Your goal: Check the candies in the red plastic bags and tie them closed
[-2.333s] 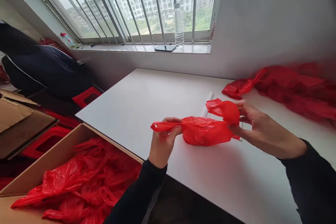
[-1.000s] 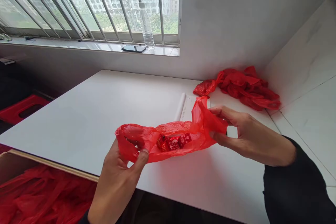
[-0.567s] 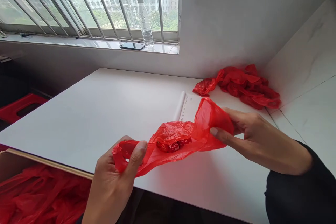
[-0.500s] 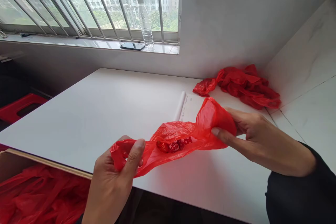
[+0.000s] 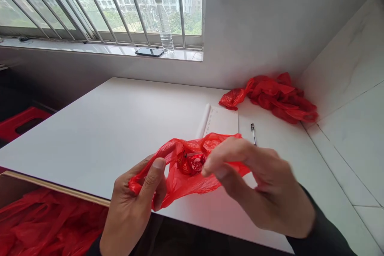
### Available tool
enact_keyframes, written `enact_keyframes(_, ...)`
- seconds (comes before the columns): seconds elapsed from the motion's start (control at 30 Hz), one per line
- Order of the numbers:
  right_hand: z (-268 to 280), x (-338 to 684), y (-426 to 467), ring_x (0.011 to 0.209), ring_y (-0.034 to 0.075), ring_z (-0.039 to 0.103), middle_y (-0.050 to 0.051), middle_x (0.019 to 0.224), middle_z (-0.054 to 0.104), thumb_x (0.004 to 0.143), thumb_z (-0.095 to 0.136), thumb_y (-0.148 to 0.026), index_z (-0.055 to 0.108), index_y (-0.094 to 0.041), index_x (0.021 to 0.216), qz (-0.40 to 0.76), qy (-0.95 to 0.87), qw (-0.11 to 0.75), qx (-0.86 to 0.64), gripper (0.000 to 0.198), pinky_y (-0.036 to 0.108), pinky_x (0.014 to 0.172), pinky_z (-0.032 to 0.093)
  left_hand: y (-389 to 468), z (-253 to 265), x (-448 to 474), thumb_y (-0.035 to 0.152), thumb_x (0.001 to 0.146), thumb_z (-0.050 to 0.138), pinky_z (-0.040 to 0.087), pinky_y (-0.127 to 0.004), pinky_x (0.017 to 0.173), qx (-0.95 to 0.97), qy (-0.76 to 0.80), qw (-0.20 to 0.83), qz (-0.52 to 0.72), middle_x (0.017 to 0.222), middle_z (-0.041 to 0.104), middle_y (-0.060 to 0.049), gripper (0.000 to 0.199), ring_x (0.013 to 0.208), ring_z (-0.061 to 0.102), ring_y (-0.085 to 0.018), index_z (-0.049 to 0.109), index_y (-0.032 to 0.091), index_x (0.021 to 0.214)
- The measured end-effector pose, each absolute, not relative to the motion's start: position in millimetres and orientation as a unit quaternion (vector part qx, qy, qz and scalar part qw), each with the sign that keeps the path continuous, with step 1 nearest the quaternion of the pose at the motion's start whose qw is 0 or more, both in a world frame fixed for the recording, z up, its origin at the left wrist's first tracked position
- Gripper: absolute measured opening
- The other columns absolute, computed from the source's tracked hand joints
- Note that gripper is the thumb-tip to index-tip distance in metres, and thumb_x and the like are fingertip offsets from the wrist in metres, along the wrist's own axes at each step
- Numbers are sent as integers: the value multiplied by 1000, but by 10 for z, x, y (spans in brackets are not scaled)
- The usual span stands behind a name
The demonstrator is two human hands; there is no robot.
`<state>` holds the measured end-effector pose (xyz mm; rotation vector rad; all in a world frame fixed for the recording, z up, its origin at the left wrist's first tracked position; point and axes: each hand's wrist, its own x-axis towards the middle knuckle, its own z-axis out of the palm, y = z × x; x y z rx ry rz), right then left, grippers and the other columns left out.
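Bag [image 5: 195,187] is at lower centre, left end pinched in your left hand [image 5: 132,204]: hold that firm and work your right hand [image 5: 270,184], fingertips narrowly apart, around the sweets [image 5: 196,163] without snagging plastic.

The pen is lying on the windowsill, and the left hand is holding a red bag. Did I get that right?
Not quite: the pen is lying on the table, to the right of the paper, as the head view shows. And yes, the left hand is holding a red bag.
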<state>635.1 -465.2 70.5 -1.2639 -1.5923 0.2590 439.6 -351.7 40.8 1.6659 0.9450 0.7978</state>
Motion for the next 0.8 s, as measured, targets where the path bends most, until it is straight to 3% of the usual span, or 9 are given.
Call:
enact_keyframes(0.07, 480, 6330, -4432, 91, 19, 64, 5, 101, 67, 97, 45, -12, 62, -25, 116, 184, -726, 381, -543, 28, 34, 81, 54, -3543, 415, 4419, 56, 91, 58, 35, -29, 50, 689, 392, 514, 328, 46, 39, 4, 52, 45, 36, -12, 46, 22, 53)
enact_keyframes(0.13, 247, 6355, -4235, 88, 23, 63, 8, 103, 64, 91, 47, -9, 65, -25, 119, 185, -738, 215, -613, 36, 34, 70, 50, -3570, 425, 4437, 56, 91, 57, 39, -29, 55, 680, 400, 521, 326, 46, 39, 5, 50, 46, 35, -11, 49, 22, 56)
enact_keyframes(0.23, 15, 6402, -4087, 88, 27, 61, 11, 104, 62, 87, 52, -13, 64, -27, 126, 146, -723, 87, -670, 42, 33, 65, 44, -3585, 419, 4436, 57, 92, 56, 41, -29, 58, 666, 406, 532, 328, 48, 39, 5, 45, 48, 36, -12, 55, 22, 63)
enact_keyframes(0.37, -40, 6426, -4080, 85, 26, 62, 12, 95, 64, 88, 52, -13, 68, -20, 109, 132, -710, 34, -691, 27, 31, 65, 40, -3562, 374, 4409, 55, 93, 56, 45, -30, 67, 677, 395, 528, 327, 48, 41, 6, 44, 48, 38, -12, 57, 22, 64)
enact_keyframes(0.47, -26, 6433, -4065, 83, 25, 64, 13, 95, 66, 90, 49, -13, 65, -17, 108, 132, -692, 8, -709, 24, 30, 60, 38, -3576, 373, 4428, 55, 92, 56, 42, -30, 64, 671, 403, 527, 331, 48, 41, 7, 36, 49, 39, -13, 70, 23, 97)
enact_keyframes(0.57, 12, 6458, -4050, 84, 26, 66, 11, 95, 67, 90, 49, -12, 63, -18, 111, 153, -674, -20, -723, 26, 30, 59, 37, -3637, 425, 4488, 55, 94, 54, 36, -30, 60, 662, 420, 526, 330, 49, 39, 7, 44, 50, 37, -13, 67, 22, 119)
enact_keyframes(0.67, 147, 6520, -4130, 85, 26, 66, 9, 92, 68, 93, 45, -13, 65, -19, 104, 161, -669, -37, -725, 24, 30, 58, 38, -3700, 496, 4534, 52, 95, 53, 33, -31, 59, 656, 428, 523, 335, 51, 38, 7, 36, 52, 36, -14, 68, 24, 111)
enact_keyframes(0.73, 286, 6573, -4251, 88, 26, 66, 8, 93, 68, 96, 44, -16, 64, -19, 104, 137, -663, -15, -736, 22, 31, 60, 41, -3731, 532, 4537, 52, 94, 55, 33, -31, 58, 664, 424, 516, 336, 52, 39, 5, 31, 52, 37, -14, 66, 24, 87)
enact_keyframes(0.8, 421, 6618, -4406, 91, 27, 66, 7, 95, 68, 97, 47, -20, 63, -20, 105, 123, -652, 6, -748, 18, 34, 65, 46, -3765, 553, 4521, 53, 93, 55, 33, -31, 58, 672, 421, 507, 338, 54, 41, 4, 41, 53, 38, -13, 56, 22, 66)
